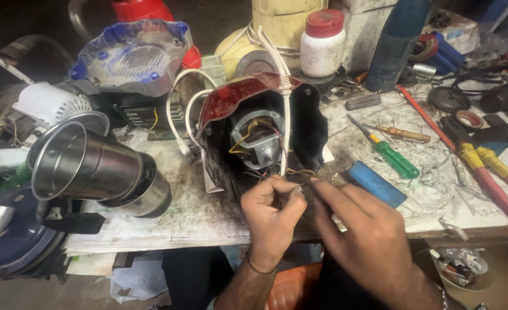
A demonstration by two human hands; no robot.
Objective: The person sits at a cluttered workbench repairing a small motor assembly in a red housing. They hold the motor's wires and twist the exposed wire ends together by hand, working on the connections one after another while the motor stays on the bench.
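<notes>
1. My left hand [272, 213] is closed in a pinch on the thin yellow and white wires [288, 172] that trail out of the open underside of the red and black plastic appliance housing [254, 115], which lies tipped on its side with its grey metal motor [261, 138] facing me.

2. My right hand [364, 238] comes in from the right with the fingers [328, 195] drawn together at the same spot; they seem to nip a wire end, though I cannot tell for certain what sits between them (the tips are small and partly hidden).

3. The wires lie just ahead of both hands, between my fingertips and the motor. Their long run goes away from me, up toward the housing, and a white cord [285, 109] climbs over its top edge.

4. The left hand is the nearer one to the housing, almost touching its lower rim; the right meets it from the side.

5. Around me on the paper-covered wooden workbench [196, 218]: a shiny steel mixer jar [93, 166] lying on its side to the left, a flat blue plastic strip [375, 183] just beside my right hand, a green-handled screwdriver [392, 156] beyond it, and red and yellow handled pliers [489, 172] well off to the right.
</notes>
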